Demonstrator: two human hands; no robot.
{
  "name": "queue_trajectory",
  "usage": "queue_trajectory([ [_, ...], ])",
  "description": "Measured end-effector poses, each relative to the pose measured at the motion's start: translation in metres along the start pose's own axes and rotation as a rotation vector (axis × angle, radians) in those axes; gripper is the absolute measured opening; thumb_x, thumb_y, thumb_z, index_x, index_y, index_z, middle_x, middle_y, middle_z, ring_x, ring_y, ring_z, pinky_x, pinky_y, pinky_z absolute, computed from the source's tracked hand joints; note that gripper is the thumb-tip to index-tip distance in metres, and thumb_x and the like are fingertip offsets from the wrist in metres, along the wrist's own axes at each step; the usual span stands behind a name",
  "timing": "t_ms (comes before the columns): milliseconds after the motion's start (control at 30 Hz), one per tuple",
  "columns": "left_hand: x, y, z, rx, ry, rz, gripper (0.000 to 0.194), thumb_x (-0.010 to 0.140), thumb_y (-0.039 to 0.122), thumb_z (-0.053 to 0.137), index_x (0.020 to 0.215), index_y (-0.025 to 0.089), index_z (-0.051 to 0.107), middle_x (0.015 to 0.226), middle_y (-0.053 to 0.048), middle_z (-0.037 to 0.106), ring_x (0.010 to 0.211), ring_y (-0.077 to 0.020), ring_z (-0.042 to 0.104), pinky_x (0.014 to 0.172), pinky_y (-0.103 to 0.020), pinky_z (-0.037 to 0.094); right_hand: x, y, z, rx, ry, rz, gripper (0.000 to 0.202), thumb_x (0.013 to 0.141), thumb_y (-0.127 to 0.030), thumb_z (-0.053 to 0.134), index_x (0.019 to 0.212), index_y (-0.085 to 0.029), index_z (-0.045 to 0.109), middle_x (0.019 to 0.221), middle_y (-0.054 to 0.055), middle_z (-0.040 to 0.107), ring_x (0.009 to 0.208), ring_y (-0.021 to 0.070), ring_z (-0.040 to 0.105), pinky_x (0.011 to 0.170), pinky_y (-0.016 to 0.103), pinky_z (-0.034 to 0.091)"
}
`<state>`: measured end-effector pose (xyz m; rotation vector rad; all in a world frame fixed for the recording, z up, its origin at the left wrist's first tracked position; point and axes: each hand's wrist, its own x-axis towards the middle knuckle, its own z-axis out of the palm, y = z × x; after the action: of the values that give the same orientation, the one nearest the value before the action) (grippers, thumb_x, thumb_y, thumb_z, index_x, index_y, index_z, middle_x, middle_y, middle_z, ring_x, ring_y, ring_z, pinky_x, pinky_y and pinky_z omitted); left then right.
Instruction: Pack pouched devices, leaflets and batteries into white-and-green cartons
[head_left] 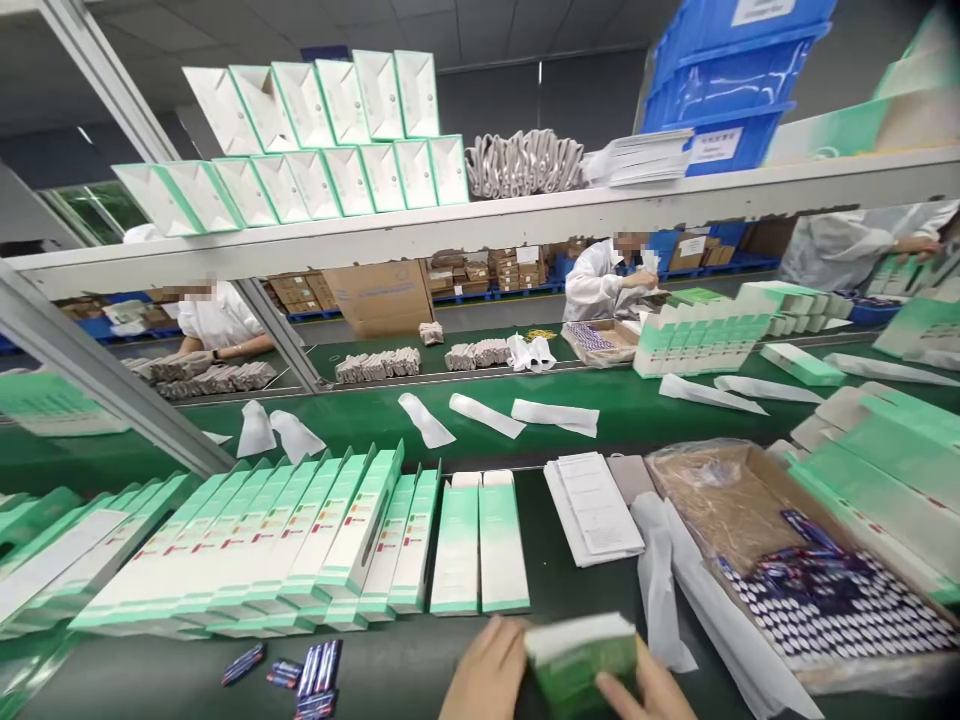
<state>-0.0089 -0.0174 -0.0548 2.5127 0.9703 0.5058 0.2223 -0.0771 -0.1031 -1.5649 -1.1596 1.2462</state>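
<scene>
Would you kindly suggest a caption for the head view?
Left hand and right hand hold a green item near cartons and loose batteries.

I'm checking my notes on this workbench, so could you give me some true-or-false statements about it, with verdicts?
1. The left hand and right hand hold one green-and-white rectangular packet. True.
2. Stacked blue plastic bins stand on the floor. False: they stand on the raised white shelf.
3. Folded white paper sheets lie left of an open brown cardboard tray. True.
4. Dark-blue cylindrical batteries lie only in that tray. False: several also lie on the dark bench, left of both hands.
</scene>
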Motion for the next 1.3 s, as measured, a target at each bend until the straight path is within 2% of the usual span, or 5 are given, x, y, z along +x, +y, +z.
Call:
queue_trajectory([
  [267,0.022,-0.028,-0.034,0.696,0.045,-0.322,0.064,0.078,0.028,0.071,0.135,0.008,0.051,0.137,-0.024,0.053,0.13,-0.042,0.047,0.107,-0.058,0.04,0.035,-0.05,-0.044,0.275,-0.042,0.013,0.063,0.083,-0.052,0.063,0.137,-0.023,0.05,0.139,0.011,0.055,0.125,0.0306,0.055,0.101,0.041,0.049],
  [500,0.02,-0.029,-0.031,0.564,-0.077,-0.28,0.049,0.09,0.027,0.054,0.136,0.014,0.052,0.14,-0.017,0.053,0.132,-0.0384,0.045,0.108,-0.053,0.041,0.035,-0.07,-0.001,0.578,-0.379,0.05,0.043,0.085,-0.044,0.064,0.121,-0.02,0.063,0.125,0.011,0.065,0.115,0.0312,0.061,0.098,0.045,0.048],
  [900,0.036,-0.018,0.0,-0.073,0.126,-0.783,0.092,0.087,0.026,0.055,0.152,0.005,-0.006,0.159,-0.027,-0.002,0.135,-0.0396,0.041,0.095,-0.042,0.052,0.078,-0.081,0.028,0.513,-0.31,0.009,0.053,0.08,-0.053,0.068,0.123,-0.024,0.061,0.126,0.011,0.064,0.114,0.0331,0.061,0.097,0.046,0.049],
  [1067,0.026,-0.017,0.01,-0.337,0.496,-0.748,0.086,0.089,0.033,0.055,0.153,0.016,0.0,0.158,-0.018,0.013,0.145,-0.0313,0.024,0.11,-0.043,0.039,0.078,-0.064,0.025,0.583,-0.27,0.063,0.052,0.081,-0.05,0.069,0.126,-0.026,0.059,0.13,0.009,0.062,0.115,0.0325,0.061,0.093,0.043,0.051],
  [1300,0.032,-0.016,-0.022,0.105,0.473,-0.517,0.058,0.085,0.003,0.04,0.14,0.019,0.037,0.14,-0.013,0.045,0.127,-0.0271,0.044,0.1,-0.044,0.047,0.08,-0.068,0.032,0.697,-0.186,0.131,0.075,0.074,-0.052,0.075,0.14,-0.026,0.049,0.127,0.011,0.064,0.112,0.0332,0.062,0.09,0.043,0.053],
])
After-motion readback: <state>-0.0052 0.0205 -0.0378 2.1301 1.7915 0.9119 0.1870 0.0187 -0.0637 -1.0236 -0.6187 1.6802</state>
